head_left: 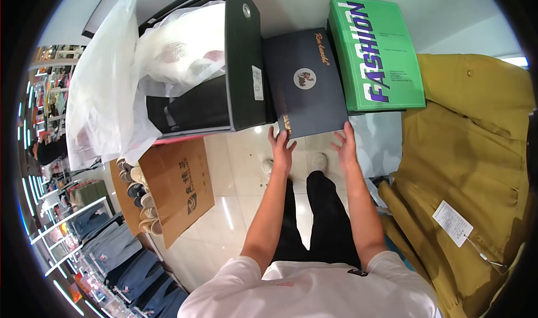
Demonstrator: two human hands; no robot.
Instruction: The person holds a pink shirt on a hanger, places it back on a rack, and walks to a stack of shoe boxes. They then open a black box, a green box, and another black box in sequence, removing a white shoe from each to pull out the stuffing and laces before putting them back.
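The green box (376, 52) carries "FASHION" in large purple-and-white letters along its lid, with small print beside it too fine to read. The dark box (305, 82) bears gold script and a round emblem, neither legible; the white tag (453, 223) on the mustard garment (476, 150) is likewise unreadable.

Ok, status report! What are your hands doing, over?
Left hand open, fingertips at near edge of navy box. Right hand open, at its near corner. Green box and open black box close on either side.
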